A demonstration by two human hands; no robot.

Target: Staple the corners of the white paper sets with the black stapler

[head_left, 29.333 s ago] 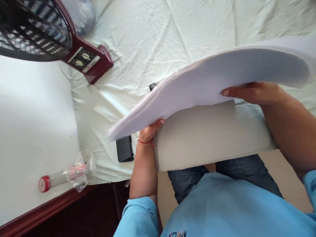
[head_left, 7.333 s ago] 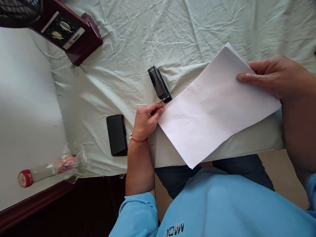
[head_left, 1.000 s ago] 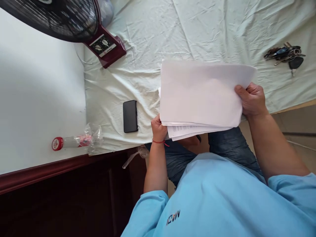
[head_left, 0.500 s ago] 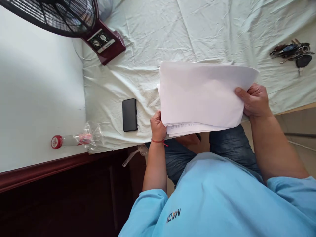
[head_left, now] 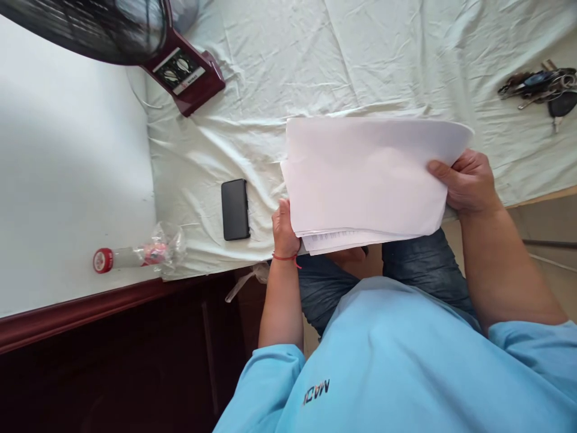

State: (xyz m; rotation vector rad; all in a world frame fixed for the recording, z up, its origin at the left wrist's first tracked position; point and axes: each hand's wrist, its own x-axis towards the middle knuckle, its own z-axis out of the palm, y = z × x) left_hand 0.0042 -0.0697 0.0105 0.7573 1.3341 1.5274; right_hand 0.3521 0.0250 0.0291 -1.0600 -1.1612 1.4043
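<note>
— Hands first: what is each one doing?

— Left hand [head_left: 285, 228], with a thin red thread at the wrist, is clasped on the near left corner of a stack of white paper sheets [head_left: 367, 174]; thumb side faces up, forearm runs straight back to a rolled light-blue sleeve. Right hand [head_left: 469, 180] grips the stack's right edge, thumb laid flat on the top sheet, remaining fingers curled beneath, elbow bent out to the right.

— Position of the stack?

— Held between both hands, above the near edge of the pale green wrinkled cloth [head_left: 315, 54] and the person's knees in dark jeans. Top sheet is blank; printed lines show on lower sheets fanned out at the near edge. Whether its far edge touches the cloth, I cannot tell.

— Surroundings?

— Black rectangular phone [head_left: 235, 209] lies flat on the cloth, just left of the left hand, apart from it. Maroon fan base with two dials [head_left: 184, 72] stands at the far left. Clear plastic bottle with red cap [head_left: 135, 257] lies on its side on the white surface. Bunch of keys [head_left: 541, 90] rests far right, well apart.
</note>
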